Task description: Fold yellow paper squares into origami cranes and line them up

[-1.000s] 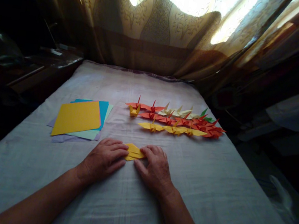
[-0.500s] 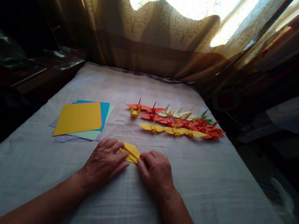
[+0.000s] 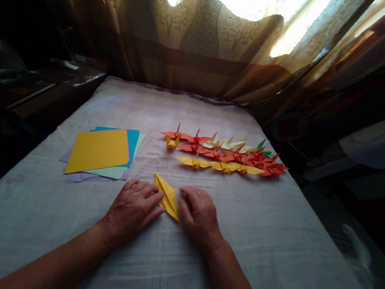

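Note:
A yellow folded paper, shaped like a slim diamond, lies slanted on the cloth between my hands. My left hand grips its left side, thumb and fingertips closed over the edge. On the other side, my right hand rests just beside the paper's right edge, its fingers bent and the thumb a little apart from them, with nothing seen in it. Beyond my hands stand rows of folded paper cranes: yellow cranes nearest, red cranes behind, cream cranes farther back. A yellow folded piece with two upright points stands at their left end.
A stack of square paper sheets, yellow on top with blue, pale green and lilac below, lies to the left. A pale checked cloth covers the table. Patterned curtains hang at the far edge. A dark side surface carries clear plastic.
The yellow folded paper has turned, its long points now running from upper left to lower right. My right hand has let go of its right end and sits slightly apart.

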The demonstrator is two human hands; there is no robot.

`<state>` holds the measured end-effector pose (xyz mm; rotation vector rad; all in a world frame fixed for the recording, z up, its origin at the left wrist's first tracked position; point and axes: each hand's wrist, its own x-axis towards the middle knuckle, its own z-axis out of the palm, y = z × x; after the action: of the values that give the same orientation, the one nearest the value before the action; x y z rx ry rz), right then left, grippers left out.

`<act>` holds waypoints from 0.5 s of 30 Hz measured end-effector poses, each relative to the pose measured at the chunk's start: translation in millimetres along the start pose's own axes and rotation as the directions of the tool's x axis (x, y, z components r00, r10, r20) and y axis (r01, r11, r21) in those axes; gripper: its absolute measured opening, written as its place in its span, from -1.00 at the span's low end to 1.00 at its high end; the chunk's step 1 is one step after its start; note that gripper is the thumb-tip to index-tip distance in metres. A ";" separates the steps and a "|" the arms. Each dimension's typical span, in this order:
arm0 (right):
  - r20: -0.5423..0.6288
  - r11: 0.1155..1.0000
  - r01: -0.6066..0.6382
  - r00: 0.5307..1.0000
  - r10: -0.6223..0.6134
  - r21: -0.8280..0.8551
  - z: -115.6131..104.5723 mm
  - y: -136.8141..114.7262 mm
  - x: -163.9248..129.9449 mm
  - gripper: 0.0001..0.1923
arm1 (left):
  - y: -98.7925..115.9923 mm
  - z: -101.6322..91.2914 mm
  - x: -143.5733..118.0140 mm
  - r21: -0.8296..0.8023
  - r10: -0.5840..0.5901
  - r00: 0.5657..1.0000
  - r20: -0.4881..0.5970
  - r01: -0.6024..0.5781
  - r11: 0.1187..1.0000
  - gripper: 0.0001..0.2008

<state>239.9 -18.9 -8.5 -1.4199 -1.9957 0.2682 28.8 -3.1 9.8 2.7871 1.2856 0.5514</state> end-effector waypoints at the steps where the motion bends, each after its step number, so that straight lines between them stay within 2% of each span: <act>1: -0.014 1.000 0.011 1.000 -0.011 -0.012 2.1 0.9 0.4 -0.75 | -0.3 0.4 0.0 0.006 0.005 1.000 0.007 -0.005 1.000 -0.78; 4: 0.014 0.999 0.042 0.999 -0.042 -0.017 7.2 0.9 1.4 -0.72 | -0.1 0.5 -0.4 0.042 0.018 1.000 0.008 -0.018 0.999 -0.77; 7: 0.039 0.998 0.048 0.998 -0.049 0.030 8.7 -0.8 1.8 -0.72 | 2.6 -1.9 -1.2 0.077 -0.025 1.000 -0.001 0.025 0.997 -0.76; 10: 0.042 0.997 0.038 0.998 -0.041 0.068 7.6 -1.6 1.5 -0.71 | 6.5 -5.6 -1.7 0.076 -0.074 0.996 0.056 0.069 0.995 -0.75; 15: 0.015 0.996 0.049 0.999 -0.050 0.077 6.0 -1.5 -0.2 -0.74 | 9.4 -8.4 0.2 0.062 -0.050 0.995 0.085 0.045 0.997 -0.76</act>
<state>235.1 -18.4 -12.3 -1.3223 -2.0095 0.3320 33.1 -10.3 19.3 2.7854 1.3694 0.3918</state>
